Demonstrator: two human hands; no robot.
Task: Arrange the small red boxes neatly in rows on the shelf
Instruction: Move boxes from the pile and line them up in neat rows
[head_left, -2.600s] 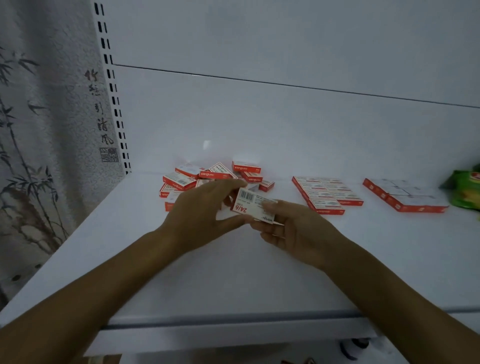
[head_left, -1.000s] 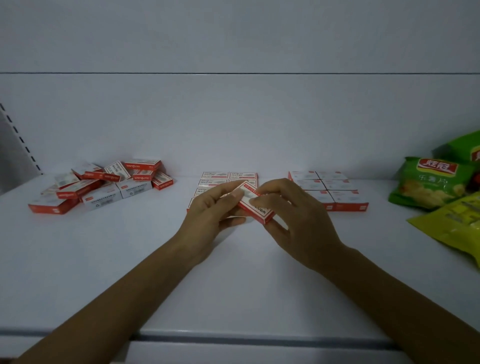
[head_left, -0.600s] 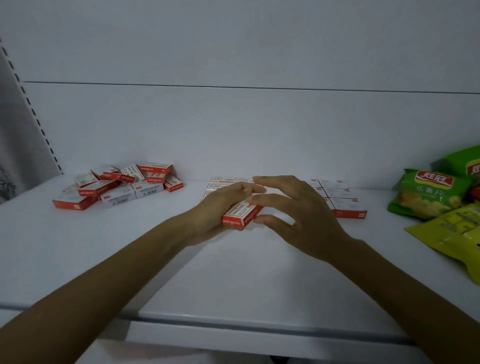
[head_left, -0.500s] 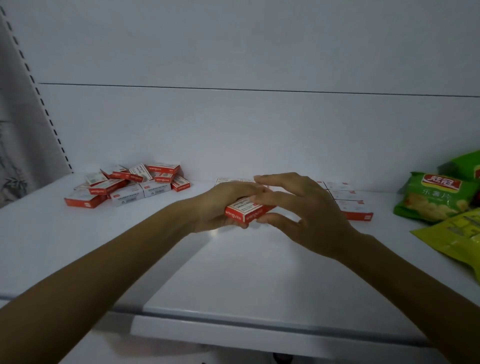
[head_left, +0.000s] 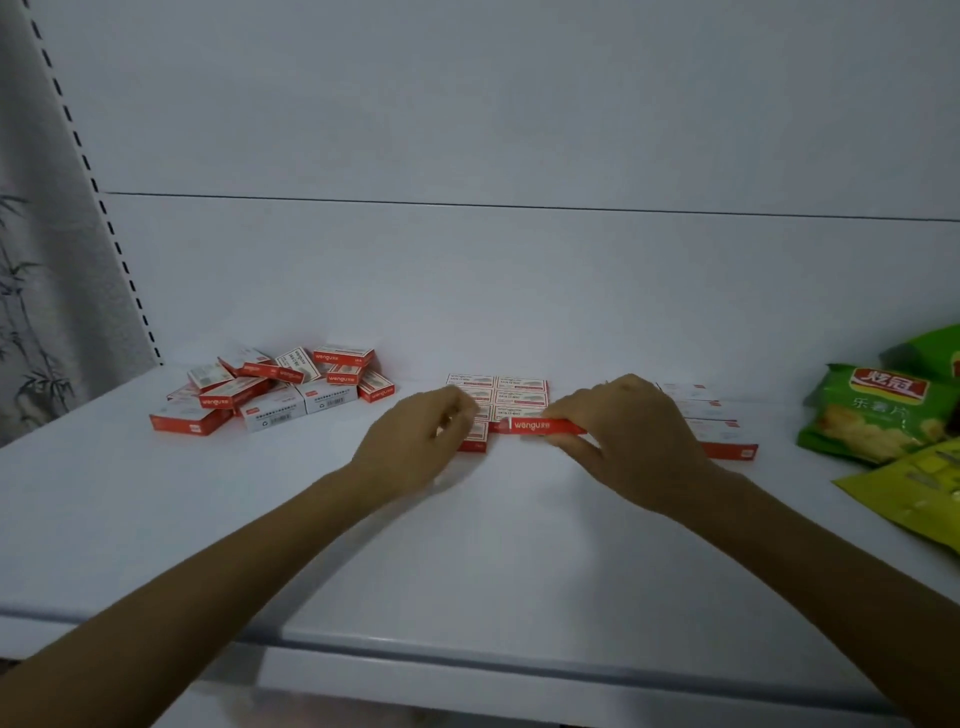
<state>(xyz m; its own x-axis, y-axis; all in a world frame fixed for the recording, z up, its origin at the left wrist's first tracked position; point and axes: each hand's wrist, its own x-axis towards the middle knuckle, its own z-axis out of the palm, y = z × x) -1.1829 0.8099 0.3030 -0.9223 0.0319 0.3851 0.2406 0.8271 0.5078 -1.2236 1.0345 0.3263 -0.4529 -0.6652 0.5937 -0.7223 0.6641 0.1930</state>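
Note:
My right hand (head_left: 628, 434) pinches a small red box (head_left: 540, 426) at the front right of a neat block of red boxes (head_left: 496, 397) in the middle of the white shelf (head_left: 467, 545). The held box sits level with the block's front row. My left hand (head_left: 415, 447) hovers just left of it with fingers loosely curled and holds nothing; it covers part of the front left box (head_left: 475, 441). A loose heap of red boxes (head_left: 275, 387) lies at the back left. A second neat block (head_left: 711, 421) lies behind my right hand.
Green snack bags (head_left: 878, 410) and a yellow-green bag (head_left: 914, 493) lie at the right. A slotted shelf upright (head_left: 93, 197) runs up the left side beside a curtain. The shelf's front edge (head_left: 467, 654) is near me.
Both hands held the box together before; now my left hand has let go and drawn left while my right hand has lowered the box to the front of the middle block.

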